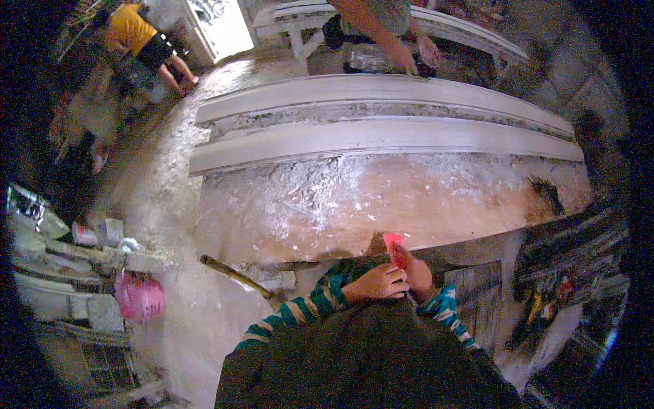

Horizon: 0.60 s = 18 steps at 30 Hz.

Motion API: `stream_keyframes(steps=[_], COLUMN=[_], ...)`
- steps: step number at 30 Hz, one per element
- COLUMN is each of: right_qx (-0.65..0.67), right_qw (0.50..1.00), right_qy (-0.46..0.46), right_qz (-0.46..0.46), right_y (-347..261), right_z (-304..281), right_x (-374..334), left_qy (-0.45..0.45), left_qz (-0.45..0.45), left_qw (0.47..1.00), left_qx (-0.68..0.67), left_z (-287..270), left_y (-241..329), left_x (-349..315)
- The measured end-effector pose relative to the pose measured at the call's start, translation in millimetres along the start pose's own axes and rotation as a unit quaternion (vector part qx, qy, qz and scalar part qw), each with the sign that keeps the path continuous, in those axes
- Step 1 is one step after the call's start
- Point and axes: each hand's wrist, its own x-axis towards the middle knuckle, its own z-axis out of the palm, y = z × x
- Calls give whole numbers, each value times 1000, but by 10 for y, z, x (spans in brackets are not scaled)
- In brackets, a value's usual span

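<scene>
Both my hands are close together in front of my body, at the near edge of the worktable (286,235). My right hand (418,274) is closed around a small red and pink piece (395,247), thin and upright, whose kind I cannot make out. My left hand (377,282) is closed beside it, its curled fingers against the red piece's lower end. Whether the left fingers hold anything more is hidden. Beyond my hands, two long white moulding strips, a nearer one (381,136) and a farther one (381,88), lie across the table, apart from my hands.
White flakes and powder cover the tabletop, with a dark brush-like clump (547,195) at its right. A co-worker's hands (417,58) work beyond the far strip. Another person (139,37) bends at the back left. A stick (235,275) and a pink bucket (139,296) are at left.
</scene>
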Motion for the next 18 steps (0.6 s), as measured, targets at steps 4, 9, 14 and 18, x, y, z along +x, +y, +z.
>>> stream_keyframes(steps=[4, 9, 14, 18], right_qx=[-20, -3, -57, -87], right_qw=[996, 989, 991, 981], right_qy=[-8, -23, -41, -74], right_qz=[88, 143, 118, 155], right_y=[-149, -133, -5, -34], right_z=[250, 408, 423, 376], right_x=[-220, -90, 12, 21], left_qy=[-20, -46, -98, -78], left_qz=[-161, -229, -291, -313], left_qw=[985, 971, 951, 946], left_qx=[-57, -44, -48, 7], left_z=[-83, -114, -12, 99], left_y=[50, -20, -3, 7], left_x=[-108, -73, -66, -132])
